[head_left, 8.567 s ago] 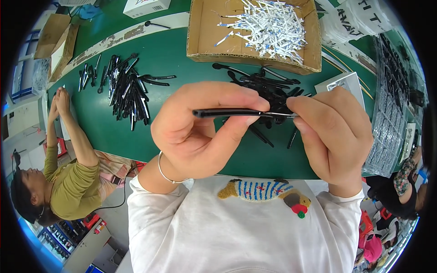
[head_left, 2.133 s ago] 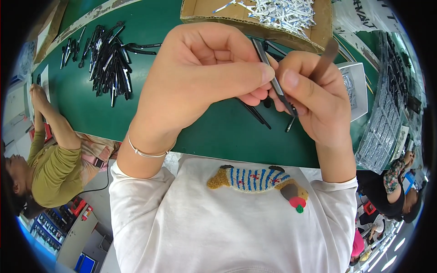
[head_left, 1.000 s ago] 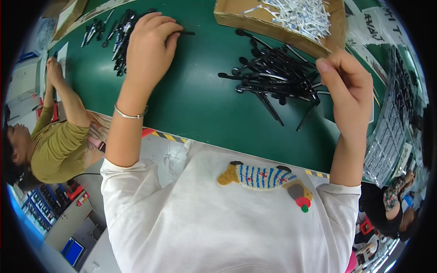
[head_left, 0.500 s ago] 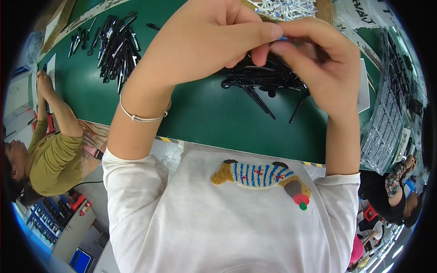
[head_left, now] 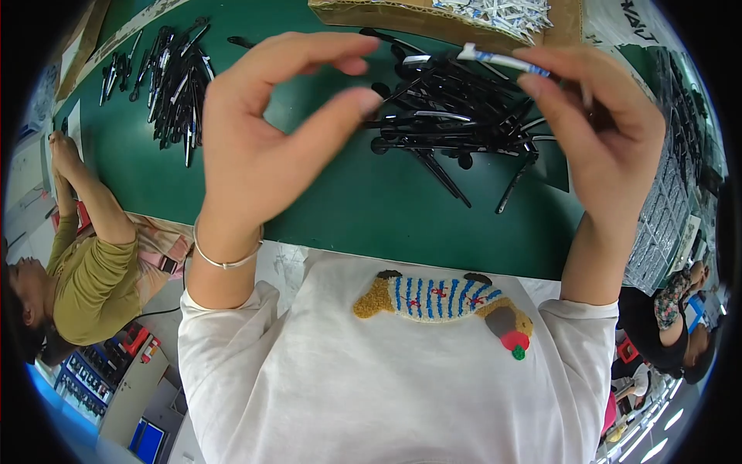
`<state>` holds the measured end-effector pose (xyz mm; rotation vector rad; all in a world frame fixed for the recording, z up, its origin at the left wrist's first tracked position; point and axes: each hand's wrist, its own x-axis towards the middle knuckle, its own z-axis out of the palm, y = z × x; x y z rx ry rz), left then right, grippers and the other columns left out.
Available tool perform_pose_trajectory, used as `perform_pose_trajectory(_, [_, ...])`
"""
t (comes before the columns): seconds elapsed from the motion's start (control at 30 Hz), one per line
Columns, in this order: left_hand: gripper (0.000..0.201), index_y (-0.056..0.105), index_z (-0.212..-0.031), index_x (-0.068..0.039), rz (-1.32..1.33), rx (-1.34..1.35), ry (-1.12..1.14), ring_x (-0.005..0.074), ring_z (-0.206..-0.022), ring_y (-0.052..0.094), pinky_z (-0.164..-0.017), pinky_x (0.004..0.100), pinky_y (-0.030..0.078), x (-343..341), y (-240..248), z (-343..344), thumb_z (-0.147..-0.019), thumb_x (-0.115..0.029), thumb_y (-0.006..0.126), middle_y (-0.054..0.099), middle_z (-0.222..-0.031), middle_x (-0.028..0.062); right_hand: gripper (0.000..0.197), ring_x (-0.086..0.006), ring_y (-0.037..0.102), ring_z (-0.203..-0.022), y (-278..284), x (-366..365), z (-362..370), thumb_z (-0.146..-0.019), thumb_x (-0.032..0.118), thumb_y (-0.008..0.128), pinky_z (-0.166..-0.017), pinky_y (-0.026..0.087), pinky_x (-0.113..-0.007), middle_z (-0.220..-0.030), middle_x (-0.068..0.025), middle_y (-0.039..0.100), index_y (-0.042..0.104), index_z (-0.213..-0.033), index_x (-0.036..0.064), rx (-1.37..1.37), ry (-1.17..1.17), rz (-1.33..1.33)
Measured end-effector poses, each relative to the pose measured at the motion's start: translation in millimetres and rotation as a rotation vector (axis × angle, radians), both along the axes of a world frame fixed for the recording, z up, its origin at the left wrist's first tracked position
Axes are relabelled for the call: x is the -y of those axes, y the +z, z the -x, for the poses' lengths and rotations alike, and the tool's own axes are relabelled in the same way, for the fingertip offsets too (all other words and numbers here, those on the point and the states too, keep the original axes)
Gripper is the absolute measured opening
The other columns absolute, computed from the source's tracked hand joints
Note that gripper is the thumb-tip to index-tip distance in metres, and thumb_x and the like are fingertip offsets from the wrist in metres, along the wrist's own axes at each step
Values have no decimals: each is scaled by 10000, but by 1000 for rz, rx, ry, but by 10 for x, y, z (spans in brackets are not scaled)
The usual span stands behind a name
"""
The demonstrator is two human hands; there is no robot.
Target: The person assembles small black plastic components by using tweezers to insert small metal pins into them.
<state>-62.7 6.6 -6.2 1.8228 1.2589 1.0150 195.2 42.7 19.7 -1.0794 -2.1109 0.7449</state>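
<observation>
The right hand [head_left: 599, 139] is raised above the green table [head_left: 325, 201] and pinches one end of a thin white refill [head_left: 502, 59] between thumb and fingertips. The refill lies nearly level, tilted slightly down to the right, and its free end points left toward the left hand. It hangs in the air over the pen pile [head_left: 448, 124], near the front wall of the box [head_left: 402, 17].

The left hand [head_left: 267, 147] is also raised, just left of the refill. Its fingers are spread in an open curve, with the thumb and forefinger apart. It holds nothing and does not touch the refill. A thin bracelet [head_left: 224, 259] sits on the left wrist.

The pen pile consists of black pen bodies lying crosswise on the table under and between both hands. A second group of black pens [head_left: 170, 77] lies well apart at the far left of the table. The cardboard box at the far edge holds more white refills [head_left: 502, 9].

Another person in an olive top [head_left: 89, 286] sits at the left end of the table, with an arm [head_left: 89, 193] resting on its edge.
</observation>
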Motion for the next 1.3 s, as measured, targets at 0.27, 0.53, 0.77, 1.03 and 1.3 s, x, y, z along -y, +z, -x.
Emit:
perform_pose_trajectory(0.27, [261,668,-902,61,-390,-23,-41,181,-681,592,-623,247,460,-21,261,-306,-647,108,697,655,-784,116,247,-132,521,-643,130,117,106,-641,-23,702,-537,365,-219,-822,-91,621,677,-886,-34,-37,56,-253])
perform_pose_trajectory(0.53, [244,656,-885,77,-467,-77,7,199,-695,635,-614,255,505,52,358,-476,-648,118,695,667,-802,136,285,-204,522,-684,110,159,205,-597,0,714,-569,394,-282,-802,-72,604,684,-880,18,13,45,-623])
perform_pose_trajectory(0.77, [220,654,-854,71,-446,-85,0,204,-698,640,-631,259,504,35,361,-427,-645,128,691,665,-806,146,266,-203,499,-652,102,137,185,-592,5,728,-550,381,-288,-786,-52,605,682,-851,44,0,39,-607])
perform_pose_trajectory(1.03, [195,649,-817,56,-500,-70,34,209,-659,637,-595,263,502,60,356,-475,-636,112,698,666,-768,128,267,-207,521,-679,101,187,199,-592,-16,707,-566,395,-298,-814,-64,618,667,-849,43,7,5,-717])
perform_pose_trajectory(1.3, [205,649,-822,35,-589,-80,22,221,-631,632,-562,271,504,50,308,-453,-633,93,702,656,-736,125,251,-212,530,-674,86,166,232,-595,-31,694,-571,398,-298,-809,-77,604,656,-834,37,7,47,-689])
